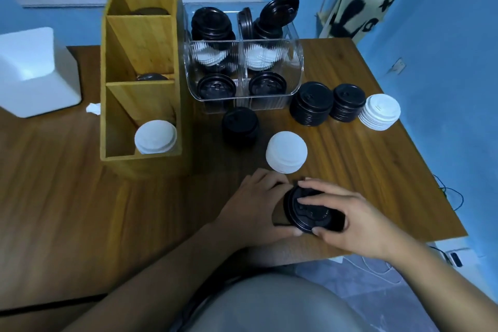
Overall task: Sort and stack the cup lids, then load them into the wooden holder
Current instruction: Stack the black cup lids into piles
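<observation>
Glossy black plastic lids [312,210] on a grained wooden table [363,170]
The holder [140,43] is smooth yellow wood; the bin [242,89] is clear ribbed plastic; white lids [286,152] look matt

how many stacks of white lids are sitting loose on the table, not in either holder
2: one white lid stack just beyond the hands, another white lid stack at the right end of the row near the table's right edge.
</observation>
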Demonstrator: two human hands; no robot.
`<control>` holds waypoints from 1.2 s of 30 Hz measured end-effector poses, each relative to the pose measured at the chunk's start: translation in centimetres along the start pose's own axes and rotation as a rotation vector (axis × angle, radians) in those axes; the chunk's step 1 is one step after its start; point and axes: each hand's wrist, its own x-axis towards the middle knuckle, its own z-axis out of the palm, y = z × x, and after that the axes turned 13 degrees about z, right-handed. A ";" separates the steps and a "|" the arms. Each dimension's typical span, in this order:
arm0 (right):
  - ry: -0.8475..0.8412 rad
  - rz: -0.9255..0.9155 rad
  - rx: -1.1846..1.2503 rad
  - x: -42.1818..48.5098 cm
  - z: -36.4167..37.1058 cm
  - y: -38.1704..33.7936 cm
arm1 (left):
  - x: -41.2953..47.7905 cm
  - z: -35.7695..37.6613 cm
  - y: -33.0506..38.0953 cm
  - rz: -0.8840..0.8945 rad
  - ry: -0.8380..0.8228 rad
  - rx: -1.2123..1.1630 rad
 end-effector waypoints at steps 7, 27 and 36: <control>-0.085 0.034 0.022 0.2 0.7 0.1 | -0.3 -0.8 0.3 0.021 0.001 -0.042; 0.269 -0.080 -0.236 12.0 -2.3 -12.0 | -5.2 -5.3 -5.4 -0.151 0.115 -0.053; 0.152 0.445 -0.621 27.1 -6.0 -11.8 | -4.8 -5.2 -5.6 -0.198 0.140 -0.090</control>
